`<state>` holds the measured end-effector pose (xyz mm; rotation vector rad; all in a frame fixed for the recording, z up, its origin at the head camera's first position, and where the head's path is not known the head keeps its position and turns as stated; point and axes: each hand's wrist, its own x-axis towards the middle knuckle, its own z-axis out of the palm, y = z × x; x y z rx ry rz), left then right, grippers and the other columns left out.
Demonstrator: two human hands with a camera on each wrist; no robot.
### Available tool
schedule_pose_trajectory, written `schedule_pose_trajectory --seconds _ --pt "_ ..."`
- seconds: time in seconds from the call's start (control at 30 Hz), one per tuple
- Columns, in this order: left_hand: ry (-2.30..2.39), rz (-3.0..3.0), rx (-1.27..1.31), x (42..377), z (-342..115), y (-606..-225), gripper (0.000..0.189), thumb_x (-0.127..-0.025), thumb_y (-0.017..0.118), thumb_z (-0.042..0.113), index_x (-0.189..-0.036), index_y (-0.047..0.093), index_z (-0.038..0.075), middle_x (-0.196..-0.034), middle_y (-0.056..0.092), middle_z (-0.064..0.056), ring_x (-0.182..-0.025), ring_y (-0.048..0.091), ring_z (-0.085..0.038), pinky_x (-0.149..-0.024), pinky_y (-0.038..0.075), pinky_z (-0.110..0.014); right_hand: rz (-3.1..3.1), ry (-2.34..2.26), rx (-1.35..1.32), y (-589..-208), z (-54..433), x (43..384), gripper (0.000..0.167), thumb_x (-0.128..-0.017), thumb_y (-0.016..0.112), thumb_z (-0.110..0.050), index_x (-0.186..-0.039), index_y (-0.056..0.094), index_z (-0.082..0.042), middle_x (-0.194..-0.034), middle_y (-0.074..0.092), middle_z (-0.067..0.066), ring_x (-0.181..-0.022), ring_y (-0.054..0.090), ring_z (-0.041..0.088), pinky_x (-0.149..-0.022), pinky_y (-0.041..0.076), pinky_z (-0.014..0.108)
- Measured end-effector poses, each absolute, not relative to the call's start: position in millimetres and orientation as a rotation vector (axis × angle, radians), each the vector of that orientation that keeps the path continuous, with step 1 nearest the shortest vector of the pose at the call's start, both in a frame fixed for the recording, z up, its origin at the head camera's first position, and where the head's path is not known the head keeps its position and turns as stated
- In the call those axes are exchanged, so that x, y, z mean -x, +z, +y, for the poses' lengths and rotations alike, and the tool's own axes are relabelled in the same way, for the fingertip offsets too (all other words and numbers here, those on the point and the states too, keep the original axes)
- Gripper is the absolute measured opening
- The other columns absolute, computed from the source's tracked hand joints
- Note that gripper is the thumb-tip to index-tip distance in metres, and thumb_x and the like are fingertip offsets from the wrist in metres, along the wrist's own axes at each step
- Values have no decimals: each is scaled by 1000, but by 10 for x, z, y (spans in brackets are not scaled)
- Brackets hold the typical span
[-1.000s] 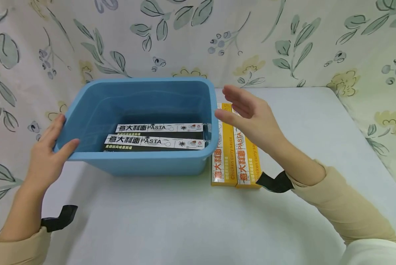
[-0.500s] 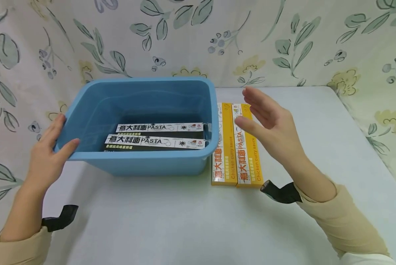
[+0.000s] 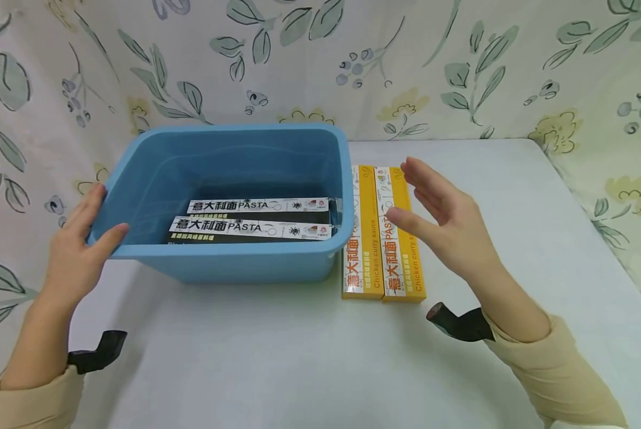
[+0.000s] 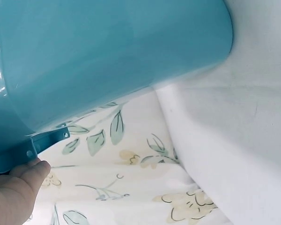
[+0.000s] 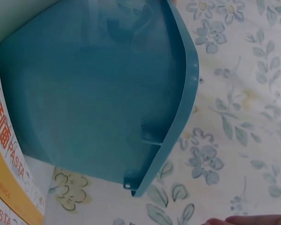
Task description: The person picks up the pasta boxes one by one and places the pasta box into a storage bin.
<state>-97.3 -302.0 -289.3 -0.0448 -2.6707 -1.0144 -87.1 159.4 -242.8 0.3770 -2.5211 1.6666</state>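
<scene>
My left hand (image 3: 79,247) grips the left rim of a blue plastic bin (image 3: 235,262), its thumb over the front corner and fingers along the outer side. In the left wrist view, those fingers (image 4: 30,176) lie at the rim's underside. Two black pasta boxes with white label strips lie inside, a rear box (image 3: 258,205) and a front box (image 3: 251,229). To the bin's right, two yellow pasta boxes marked chicken curry sauce lie side by side, a left box (image 3: 371,256) and a right box (image 3: 408,262). My right hand (image 3: 449,223) hovers beside them, fingers extended, thumb apart, holding nothing.
The bin stands on a white table (image 3: 277,351), its right rim partly overhanging the left yellow box in the head view. A floral curtain (image 3: 395,71) hangs behind the table and down both sides. Black straps (image 3: 460,322) circle both wrists.
My right hand has drawn away from the bin's right rim, moving right and toward me past the yellow boxes. The left hand, bin and boxes stay where they were.
</scene>
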Motion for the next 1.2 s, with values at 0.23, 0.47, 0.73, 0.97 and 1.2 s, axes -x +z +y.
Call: schedule_pose_trajectory --seconds 0.23,0.47,0.73,0.97,1.2 --pt "-1015 -2675 44 982 -3017 -2892 66 -98 47 25 -156 17 15 -160 15 -15 -141 14 -52 -102 11 -74 -2649 1580 -351 -2492 1695 872 79 -91 69 -22 -155 25 -8 -158 27 1 -144 28 17 -113 28 34" --pt "-1005 -2672 42 973 -3018 -2894 66 -98 47 25 -156 17 15 -160 15 -15 -140 15 -52 -101 12 -74 -2720 1556 -301 -2553 1777 861 84 -91 68 -24 -156 17 -8 -160 21 2 -145 24 20 -114 25 39" --pt "-1011 -2669 50 980 -3018 -2893 66 -98 47 24 -156 18 15 -160 16 -15 -141 15 -51 -102 12 -74 -2827 1516 -180 -2646 1853 846 88 -91 68 -30 -157 12 -11 -161 17 4 -146 20 24 -114 24 43" --pt "-1029 -2657 51 982 -3021 -2889 65 -98 47 23 -156 18 14 -160 16 -15 -141 16 -51 -104 11 -72 -2867 1485 -122 -2741 1906 834 90 -91 68 -32 -157 10 -10 -161 16 5 -147 19 26 -114 24 44" --pt "-1020 -2651 50 975 -3018 -2901 65 -98 48 23 -156 19 15 -160 17 -15 -141 16 -51 -103 13 -73 -2906 1495 -68 -2848 1955 838 95 -90 69 -35 -157 7 -8 -161 13 10 -147 17 30 -114 23 48"
